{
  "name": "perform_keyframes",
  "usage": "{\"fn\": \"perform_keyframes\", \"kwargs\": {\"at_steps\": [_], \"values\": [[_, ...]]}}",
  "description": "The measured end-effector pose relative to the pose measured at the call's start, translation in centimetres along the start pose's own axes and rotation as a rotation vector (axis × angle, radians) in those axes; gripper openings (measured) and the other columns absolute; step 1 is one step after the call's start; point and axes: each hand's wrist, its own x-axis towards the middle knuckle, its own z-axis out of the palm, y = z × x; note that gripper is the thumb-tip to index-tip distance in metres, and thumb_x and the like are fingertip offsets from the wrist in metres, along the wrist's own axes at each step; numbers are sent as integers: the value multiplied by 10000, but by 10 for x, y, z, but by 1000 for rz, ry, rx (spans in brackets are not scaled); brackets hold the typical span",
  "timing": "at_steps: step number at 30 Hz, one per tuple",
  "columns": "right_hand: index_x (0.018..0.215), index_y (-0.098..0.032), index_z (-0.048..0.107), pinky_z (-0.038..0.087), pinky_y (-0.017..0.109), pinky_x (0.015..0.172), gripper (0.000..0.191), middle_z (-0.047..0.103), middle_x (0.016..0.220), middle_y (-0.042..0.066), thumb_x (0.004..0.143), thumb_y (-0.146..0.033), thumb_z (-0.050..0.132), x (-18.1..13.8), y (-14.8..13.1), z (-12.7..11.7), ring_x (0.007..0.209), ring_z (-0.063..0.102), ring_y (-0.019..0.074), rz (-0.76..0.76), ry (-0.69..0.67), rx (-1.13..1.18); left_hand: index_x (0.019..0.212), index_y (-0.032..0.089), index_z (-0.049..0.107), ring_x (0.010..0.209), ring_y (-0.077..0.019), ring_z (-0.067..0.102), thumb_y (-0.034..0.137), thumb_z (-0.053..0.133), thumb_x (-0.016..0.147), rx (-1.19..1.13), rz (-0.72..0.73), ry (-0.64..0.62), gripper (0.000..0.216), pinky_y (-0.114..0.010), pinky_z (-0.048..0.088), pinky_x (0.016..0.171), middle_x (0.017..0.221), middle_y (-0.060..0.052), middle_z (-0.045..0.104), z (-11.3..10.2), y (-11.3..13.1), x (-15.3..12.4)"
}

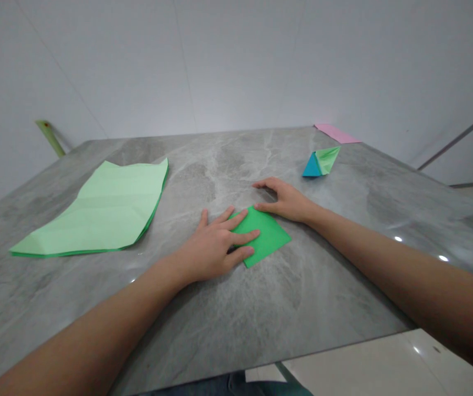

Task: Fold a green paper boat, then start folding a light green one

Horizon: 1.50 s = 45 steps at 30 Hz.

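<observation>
A folded piece of bright green paper (267, 236) lies flat on the grey marbled table, its corners pointing outward. My left hand (220, 245) rests over its left part with the fingers spread, hiding that side. At the paper's far corner is my right hand (284, 201), thumb touching the edge and the other fingers curved over the tabletop, apart from the thumb. Beyond my right hand stands a small folded paper piece (323, 162), blue on one side and light green on the other.
Large light green paper sheets (108, 209), creased and stacked, lie on the left of the table (215, 176). A pink paper (337, 133) is at the far right edge. A pale wall (236, 66) rises behind the table. The near edge runs just before my body.
</observation>
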Motion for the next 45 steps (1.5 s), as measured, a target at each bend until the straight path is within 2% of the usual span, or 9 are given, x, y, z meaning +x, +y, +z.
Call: {"fn": "perform_keyframes", "kwargs": {"at_steps": [6,10,14,16,24,29,34,39,45], "values": [[1171,-192,629,482,449,979,426,663,1170,95,764,-274,723,5,4,4,1086,624,251,68,73,16,1366,399,520,1470,-408,123,449,427,999,-42,50,-2,381,-831,64,993,1597,-46,243,0,-5,-1],[1128,-177,650,495,449,955,373,683,1142,102,766,-242,711,7,4,6,1048,641,255,97,100,-1,1363,360,527,1466,-376,189,419,437,1001,-56,107,19,378,-825,40,1010,1576,-31,301,0,-8,-1],[1106,-164,657,507,459,926,310,697,1093,112,807,-248,655,7,2,7,1009,652,261,95,124,-9,1447,277,426,1459,-349,231,444,511,961,-71,74,45,521,-781,52,1065,1557,-62,342,-1,-7,-2],[1121,-168,651,513,456,913,339,693,1088,113,807,-295,666,6,1,6,1001,653,263,85,122,-15,1478,242,371,1463,-342,223,445,522,952,-68,51,37,584,-765,59,1081,1565,-74,321,-1,-6,-2],[1211,-138,598,454,461,1011,490,625,1167,143,782,-353,697,1,-6,4,1115,592,285,1,52,-108,1495,223,315,1481,-262,192,299,278,1044,7,15,25,460,-743,60,1100,1591,-35,256,5,-7,1],[1297,-139,535,441,457,1027,601,582,1210,151,777,-390,700,-5,-19,4,1161,561,292,-4,-4,-140,1514,235,283,1487,-306,148,327,250,1046,40,-19,30,478,-756,87,1088,1601,-18,218,7,-9,1],[1357,-174,476,417,466,1050,673,545,1248,142,773,-416,706,-11,-31,5,1199,522,293,-71,-14,-135,1517,237,301,1482,-352,126,355,238,1043,58,-67,70,493,-706,154,1114,1605,0,219,10,-10,1],[1378,-170,448,414,492,1047,716,525,1260,153,764,-435,704,-13,-31,7,1189,516,305,-64,-36,-139,1511,243,326,1480,-354,135,348,257,1043,62,-91,89,485,-665,170,1132,1600,-15,250,10,-10,2],[1398,-202,422,406,508,1057,738,503,1289,151,759,-440,708,-15,-33,8,1218,501,318,-77,-29,-143,1507,223,332,1470,-374,156,348,257,1039,53,-63,109,490,-692,178,1109,1593,-41,273,12,-12,3]]}}
